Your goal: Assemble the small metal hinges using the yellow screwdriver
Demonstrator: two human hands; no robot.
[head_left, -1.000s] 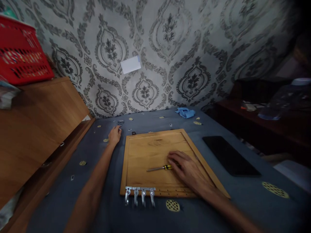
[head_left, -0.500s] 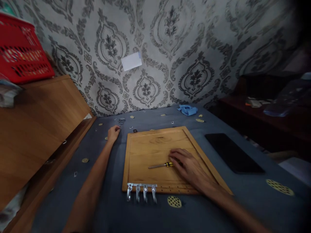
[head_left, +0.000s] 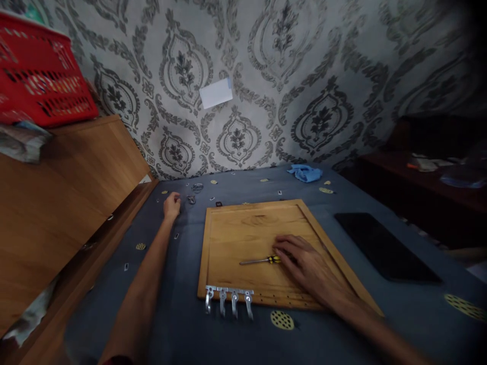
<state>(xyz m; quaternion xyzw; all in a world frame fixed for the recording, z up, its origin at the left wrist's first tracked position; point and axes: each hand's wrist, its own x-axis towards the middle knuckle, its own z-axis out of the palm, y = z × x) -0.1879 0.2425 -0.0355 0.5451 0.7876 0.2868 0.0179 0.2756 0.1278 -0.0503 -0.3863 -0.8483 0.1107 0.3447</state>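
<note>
While the right hand [head_left: 307, 262] curves over the yellow-and-black screwdriver [head_left: 273, 259], light contact suits; the left hand [head_left: 172, 206] narrows near small metal pieces [head_left: 191, 199]; I cannot tell either grip.

Screwdriver [head_left: 258, 261] on the wooden board [head_left: 239, 235] is partly covered by the right hand [head_left: 306, 261]; four metal hooks [head_left: 235, 300] are lined up along the board's near edge, left hand [head_left: 172, 206] kinda parked beyond its far-left corner.
</note>
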